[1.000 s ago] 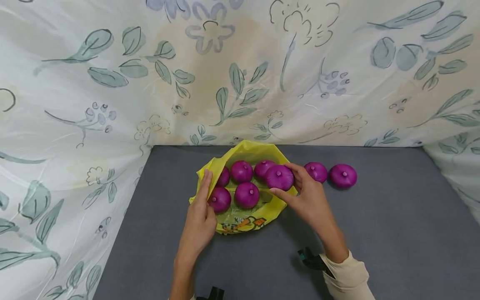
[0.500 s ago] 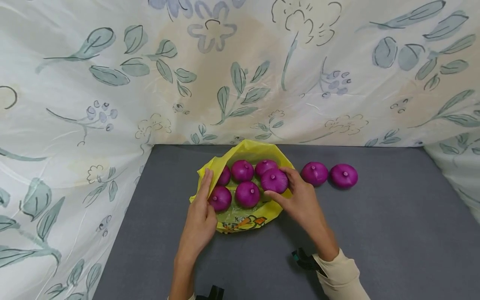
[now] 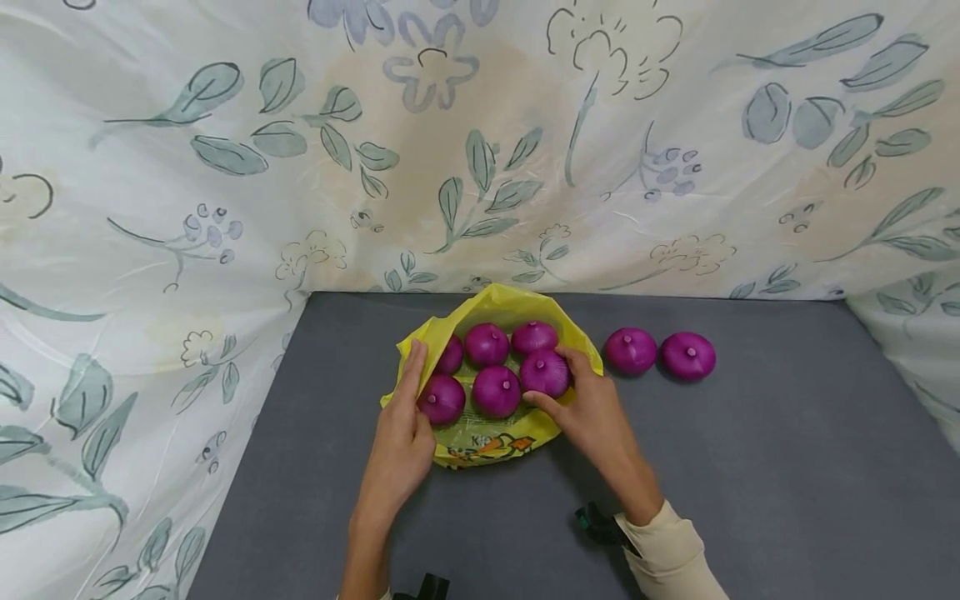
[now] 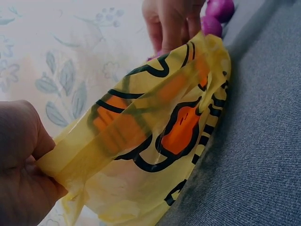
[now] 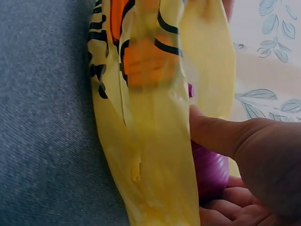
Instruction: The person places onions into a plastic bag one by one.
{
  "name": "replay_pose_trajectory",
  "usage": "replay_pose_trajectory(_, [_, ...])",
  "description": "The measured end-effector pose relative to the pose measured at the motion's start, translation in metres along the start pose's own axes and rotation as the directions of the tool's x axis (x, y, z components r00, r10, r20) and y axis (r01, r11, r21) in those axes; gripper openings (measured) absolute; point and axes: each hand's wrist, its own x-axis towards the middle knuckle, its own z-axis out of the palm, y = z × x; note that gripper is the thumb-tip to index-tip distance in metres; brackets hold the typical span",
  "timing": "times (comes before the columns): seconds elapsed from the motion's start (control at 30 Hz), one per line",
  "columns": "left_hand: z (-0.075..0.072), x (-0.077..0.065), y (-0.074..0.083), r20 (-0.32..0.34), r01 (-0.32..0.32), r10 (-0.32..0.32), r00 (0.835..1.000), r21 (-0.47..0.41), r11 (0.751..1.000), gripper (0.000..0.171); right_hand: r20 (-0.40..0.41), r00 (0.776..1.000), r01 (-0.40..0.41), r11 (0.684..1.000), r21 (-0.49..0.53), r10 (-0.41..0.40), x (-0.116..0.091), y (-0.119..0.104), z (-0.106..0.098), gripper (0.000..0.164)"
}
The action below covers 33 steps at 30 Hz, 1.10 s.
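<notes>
A yellow plastic bag with a carrot print lies with its mouth spread, several purple onions inside it. My left hand pinches the bag's left rim between thumb and fingers, which the left wrist view shows from close by. In the bag's right side, my right hand grips an onion between thumb and fingers. The right wrist view shows that onion partly hidden behind the bag's wall, with the thumb reaching over the edge.
Two more onions, one nearer and one farther right, lie on the grey tabletop right of the bag. Floral-patterned cloth rises behind the table and along its left side.
My right hand has moved left and slightly down with its onion, from above the bag's right rim to inside the bag. My left hand has kept its hold on the rim.
</notes>
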Motion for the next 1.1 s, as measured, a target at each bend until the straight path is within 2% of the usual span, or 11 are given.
replay_pose_trajectory(0.63, [0.000,-0.002,-0.001,-0.020,-0.002,0.002,1.000,-0.012,1.000,0.086,0.063,0.997,-0.046,0.999,-0.010,0.046,0.004,0.003,0.015,0.087])
replay_pose_trajectory(1.1, [0.000,0.000,0.000,-0.021,-0.008,0.007,1.000,-0.001,1.000,0.085,0.055,0.998,-0.033,0.999,-0.026,0.034,0.006,0.003,0.017,0.090])
